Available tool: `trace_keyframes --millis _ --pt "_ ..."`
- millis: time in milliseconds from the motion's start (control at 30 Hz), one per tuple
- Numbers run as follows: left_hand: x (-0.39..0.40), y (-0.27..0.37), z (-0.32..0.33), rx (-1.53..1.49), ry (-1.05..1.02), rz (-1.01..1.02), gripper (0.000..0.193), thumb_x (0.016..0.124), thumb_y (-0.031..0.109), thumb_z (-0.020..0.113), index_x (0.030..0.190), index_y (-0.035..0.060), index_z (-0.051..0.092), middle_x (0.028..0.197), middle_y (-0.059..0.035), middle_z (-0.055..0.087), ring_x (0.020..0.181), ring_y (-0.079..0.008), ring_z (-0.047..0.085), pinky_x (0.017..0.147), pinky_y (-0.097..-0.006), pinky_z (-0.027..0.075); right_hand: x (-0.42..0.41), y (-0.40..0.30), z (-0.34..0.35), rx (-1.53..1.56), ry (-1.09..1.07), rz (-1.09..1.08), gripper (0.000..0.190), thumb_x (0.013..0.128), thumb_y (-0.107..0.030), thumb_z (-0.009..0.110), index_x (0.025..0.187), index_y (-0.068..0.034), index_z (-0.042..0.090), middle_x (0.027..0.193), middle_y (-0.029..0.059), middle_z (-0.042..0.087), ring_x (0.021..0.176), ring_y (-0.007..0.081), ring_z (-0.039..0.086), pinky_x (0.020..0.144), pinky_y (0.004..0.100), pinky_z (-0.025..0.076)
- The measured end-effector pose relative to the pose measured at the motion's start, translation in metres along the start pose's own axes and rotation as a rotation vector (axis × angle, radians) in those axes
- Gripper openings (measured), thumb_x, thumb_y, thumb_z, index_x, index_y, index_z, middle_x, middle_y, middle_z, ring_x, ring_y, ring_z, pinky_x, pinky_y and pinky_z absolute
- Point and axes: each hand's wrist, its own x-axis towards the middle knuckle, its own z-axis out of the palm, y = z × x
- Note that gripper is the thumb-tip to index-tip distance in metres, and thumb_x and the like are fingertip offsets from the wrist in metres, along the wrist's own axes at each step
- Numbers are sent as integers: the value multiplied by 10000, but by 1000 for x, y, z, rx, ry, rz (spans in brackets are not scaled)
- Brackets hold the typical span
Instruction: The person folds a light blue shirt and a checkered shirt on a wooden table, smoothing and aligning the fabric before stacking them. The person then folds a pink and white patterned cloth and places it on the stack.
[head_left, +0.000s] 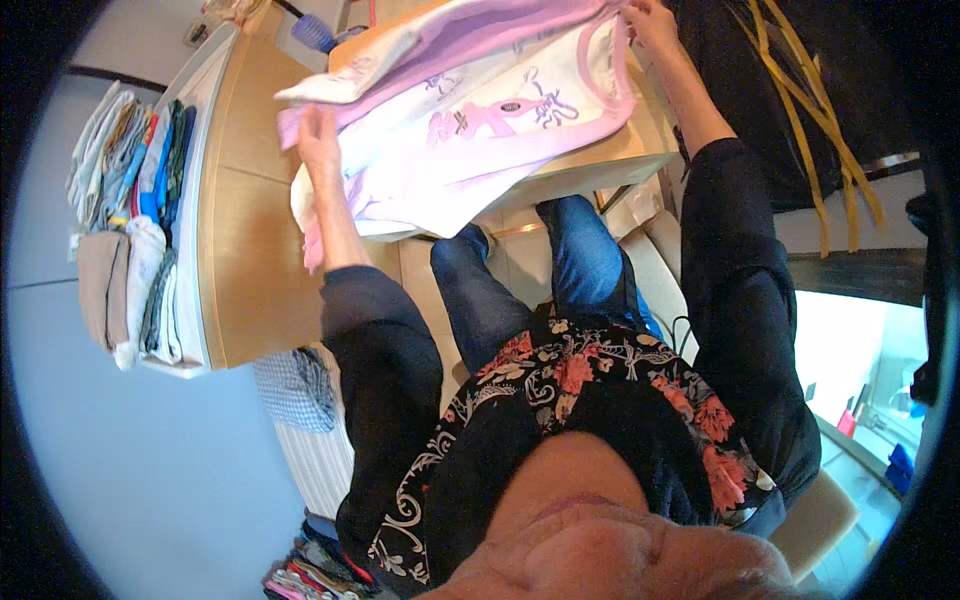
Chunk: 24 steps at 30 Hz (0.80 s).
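A white and lilac printed garment (480, 142) with a pink-trimmed neckline is stretched above a light wooden table (652, 142). My left hand (319, 142) grips its edge at the left, fingers pinched on the lilac hem. At the upper right, my right hand (651, 24) holds the garment near the neckline end. A small pink piece of cloth (312, 247) hangs below my left wrist. The garment hides most of the tabletop.
Folded clothes (127, 165) are stacked in a white tray (214, 97) at the left, beside a wooden surface (247, 247). More folded clothes (322, 570) lie low at the left. Yellow straps (817, 97) hang over black material at the right. A blue brush-like object (311, 32) is at the top.
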Motion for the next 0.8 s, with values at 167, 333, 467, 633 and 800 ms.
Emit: trace_keyframes --millis 167,333,467,633,800 --pt "-63 -39 7 466 -205 90 456 775 254 643 1127 -25 562 1187 -199 536 1125 -309 491 970 -365 362 -37 38 -10 -475 -16 -570 339 815 -278 605 1053 -37 603 901 142 645 831 250 621 733 348 481" --pt "-87 -43 1 588 -243 261 342 782 271 620 1002 9 622 1167 -166 551 1101 -319 500 937 -388 380 -107 49 3 -476 -348 -1021 407 771 -338 621 1016 -14 604 938 169 623 878 334 585 765 402 454" --pt "-88 -38 -2 581 -273 301 355 786 312 620 978 13 625 1134 -158 573 1072 -317 522 904 -391 398 -122 57 4 -612 -524 -972 463 705 -346 678 1036 -33 593 1049 145 597 994 322 546 850 402 412" --pt "-94 -38 -7 441 -280 340 392 758 341 653 978 18 627 1083 -157 599 1030 -326 547 894 -397 407 -128 71 -1 -636 -518 -1062 421 669 -219 713 1030 -35 598 1167 126 564 1134 290 488 947 405 362" --pt "-98 -32 -10 469 -307 346 470 709 354 692 1033 23 611 1118 -150 587 1063 -321 528 923 -397 384 -130 78 0 -616 -455 -1021 274 685 -83 662 943 -24 592 1170 108 574 1153 271 487 964 411 357"
